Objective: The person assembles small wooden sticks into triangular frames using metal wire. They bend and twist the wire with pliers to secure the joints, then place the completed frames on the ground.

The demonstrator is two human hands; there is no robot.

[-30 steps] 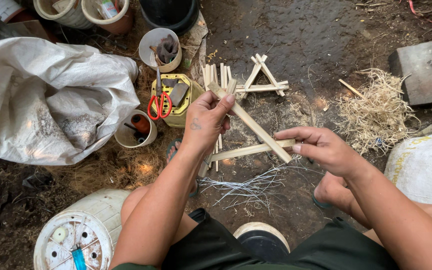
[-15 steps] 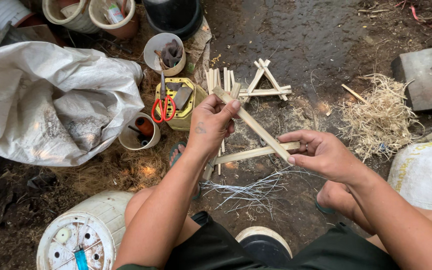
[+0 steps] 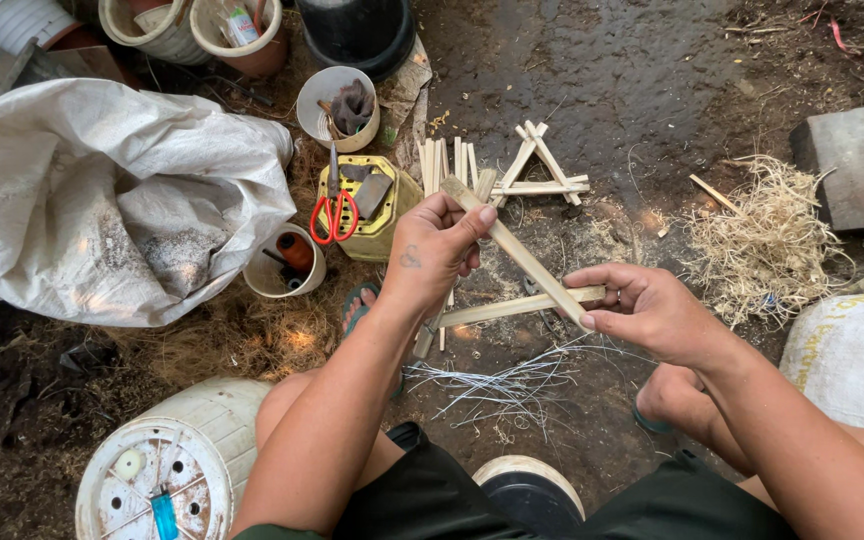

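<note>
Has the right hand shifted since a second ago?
Yes, slightly. The right hand has drawn down, away from the finished stick triangle on the ground.

One view only, worn on the person's head, looking steeply down over the knees onto the dirt ground [image 3: 592,60]. It sits close: both forearms enter from the bottom edge, and the left hand [image 3: 432,250] and right hand [image 3: 652,315] fill mid-frame. The frame's top faces away from the person; the white sack [image 3: 102,190] lies left of the hands.

White sack [image 3: 102,200] lies left; white-yellow sack [image 3: 852,350] sits right.
</note>
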